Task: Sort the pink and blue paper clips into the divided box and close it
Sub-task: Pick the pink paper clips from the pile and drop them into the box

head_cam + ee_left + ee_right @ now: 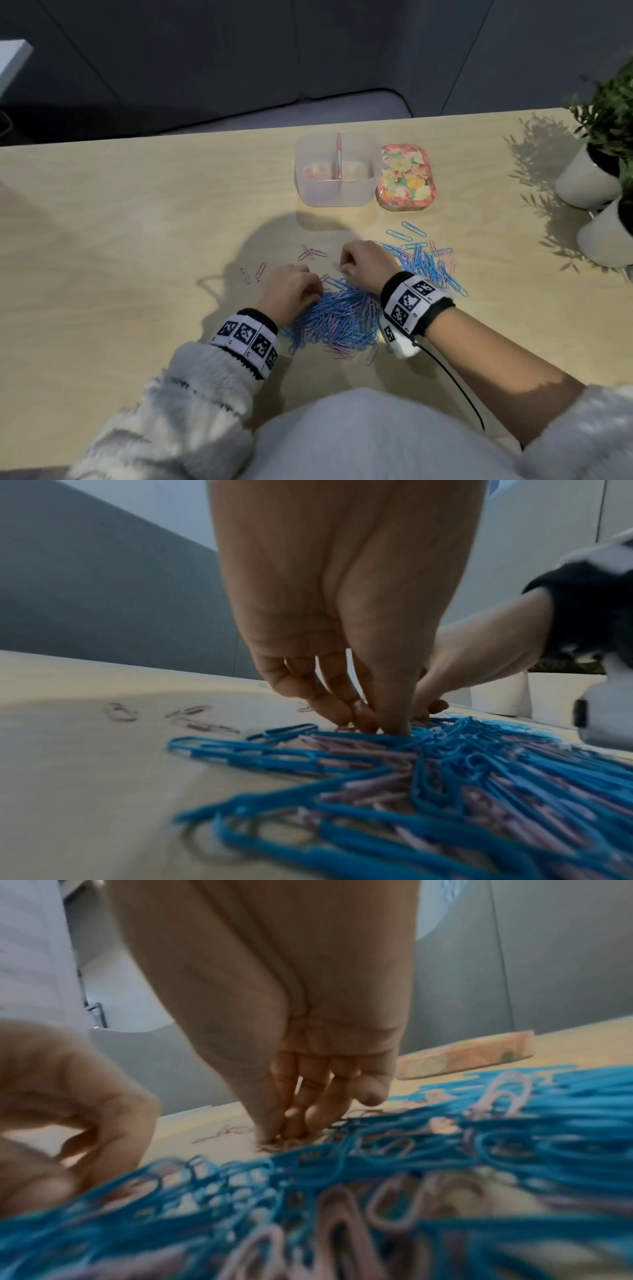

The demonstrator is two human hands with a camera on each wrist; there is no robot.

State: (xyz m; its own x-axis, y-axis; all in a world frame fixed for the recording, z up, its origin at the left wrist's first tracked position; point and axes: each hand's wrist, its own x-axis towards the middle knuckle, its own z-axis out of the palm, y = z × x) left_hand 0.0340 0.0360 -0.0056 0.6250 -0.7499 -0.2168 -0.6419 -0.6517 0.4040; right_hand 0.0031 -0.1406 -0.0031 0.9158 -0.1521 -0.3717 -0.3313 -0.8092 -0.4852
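Clips lie heaped right under my wrists: a tangled pile of paper clips [337, 317], mostly blue with pink threaded through, spreading toward 2 o'clock into a looser blue drift. They are light, stiff wire with a slick coating, and they hook into one another, so I judge a careless pull would drag a clump along. Better to pinch one clip by its rounded end and slide it out flat.

My left hand [291, 291] has its fingertips [394, 723] bunched down into the 12 o'clock edge of the pile, curled as if pinching. The left wrist view shows them pressed among blue clips, though I cannot tell for sure that one is caught. My right hand [364, 262] is curled too, and the right wrist view shows its fingertips [274, 1131] nipping at what looks like a pink clip on the bench [137, 212]; the blur there leaves me unsure.

A few loose pink clips [310, 253] lie at 11 o'clock, apart from the pile.

Farther, at 12 o'clock, stands the divided box [337, 192], open, with some pink clips in its left compartment; only the head view shows that. Its flowered lid [406, 176] lies touching or just beside the box's right wall. Two white plant pots [582, 181] stand at 2 o'clock.
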